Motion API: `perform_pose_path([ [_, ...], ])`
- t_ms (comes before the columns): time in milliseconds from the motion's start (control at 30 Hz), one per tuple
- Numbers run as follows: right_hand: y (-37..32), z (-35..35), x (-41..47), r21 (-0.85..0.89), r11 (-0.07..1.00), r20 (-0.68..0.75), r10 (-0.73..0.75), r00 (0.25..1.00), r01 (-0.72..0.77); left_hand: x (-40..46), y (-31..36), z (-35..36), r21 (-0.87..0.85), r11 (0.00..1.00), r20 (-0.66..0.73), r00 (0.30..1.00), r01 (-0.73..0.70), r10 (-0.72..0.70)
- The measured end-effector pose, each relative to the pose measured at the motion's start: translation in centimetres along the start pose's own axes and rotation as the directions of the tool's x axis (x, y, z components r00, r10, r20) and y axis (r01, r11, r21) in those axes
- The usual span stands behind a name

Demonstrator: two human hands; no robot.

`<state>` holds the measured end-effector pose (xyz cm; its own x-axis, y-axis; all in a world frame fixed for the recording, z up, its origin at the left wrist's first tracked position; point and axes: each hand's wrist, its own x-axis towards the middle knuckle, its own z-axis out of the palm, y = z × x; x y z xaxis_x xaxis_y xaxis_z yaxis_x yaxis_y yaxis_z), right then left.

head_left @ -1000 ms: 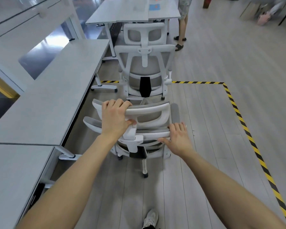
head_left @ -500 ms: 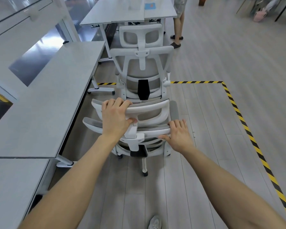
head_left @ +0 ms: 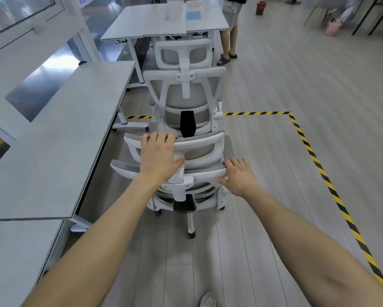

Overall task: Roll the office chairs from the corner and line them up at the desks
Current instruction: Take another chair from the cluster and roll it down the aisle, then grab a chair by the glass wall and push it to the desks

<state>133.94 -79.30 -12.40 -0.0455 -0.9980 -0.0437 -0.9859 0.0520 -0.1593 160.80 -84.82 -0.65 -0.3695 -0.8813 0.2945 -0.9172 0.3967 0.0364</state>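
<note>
While left hand point(head_left: 158, 155) clasps headrest point(head_left: 199, 147), right hand point(head_left: 238, 176) grip curls over backrest top point(head_left: 204, 169)

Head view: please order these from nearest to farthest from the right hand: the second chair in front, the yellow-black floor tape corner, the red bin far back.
From the right hand, on the near chair's backrest:
1. Second chair, straight ahead, slightly left.
2. Floor tape corner, ahead to the right.
3. Red bin, far back, near the top edge.
</note>
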Motion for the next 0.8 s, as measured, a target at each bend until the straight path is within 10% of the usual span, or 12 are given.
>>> perform_pose_path([
  [400, 3.9, -4.0, -22.1, 0.076, 0.896, -0.019, 0.440, 0.898, -0.437, -5.6, 16.6, -2.0, 0.020, 0.889, 0.190, 0.874, -0.458, 0.447],
  [567, 6.8, -4.3, -39.6, 0.038, 0.698, 0.001, 0.715, 0.699, -0.715, -14.3, 29.0, 0.0, -0.120, 0.571, 0.314, 0.514, -0.812, 0.798],
  [800, 1.0, -1.8, -70.5, 0.082, 0.216, 0.009, 0.976, 0.218, -0.973, -37.1, 45.1, -4.6, -0.237, -0.005, 0.215, -0.058, -0.972, 0.975],
])
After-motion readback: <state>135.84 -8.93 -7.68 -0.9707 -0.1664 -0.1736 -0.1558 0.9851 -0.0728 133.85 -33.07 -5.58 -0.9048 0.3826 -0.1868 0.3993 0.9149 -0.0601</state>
